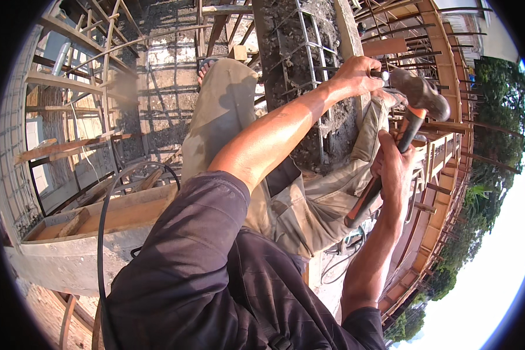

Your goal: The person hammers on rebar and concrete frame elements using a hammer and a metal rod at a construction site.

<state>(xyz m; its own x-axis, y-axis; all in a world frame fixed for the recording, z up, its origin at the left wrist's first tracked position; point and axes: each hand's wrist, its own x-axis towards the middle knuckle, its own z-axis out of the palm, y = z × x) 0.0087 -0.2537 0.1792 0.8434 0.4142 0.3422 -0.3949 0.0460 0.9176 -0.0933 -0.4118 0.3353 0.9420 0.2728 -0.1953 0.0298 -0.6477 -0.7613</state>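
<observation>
Dark-grey, blunt-faced hammer head [420, 96] and dark metal rod with a bright round end [384, 74], side by side beyond two closed hands.

From my remote view, the left hand [356, 76] is closing fully around the rod, whose end is pointing toward 3 o'clock. The right hand [395, 160] is wrapping its fingers tightly round the orange-and-black handle [411, 133], whose long axis is running from 7 o'clock at the butt to 1 o'clock at the head. The head is lying between 3 and 4 o'clock of the left hand, the nearer one, just beside the rod's end; I cannot tell whether they are touching. Rough grey concrete [343, 125] is showing below the left wrist, toward 7 o'clock.
</observation>
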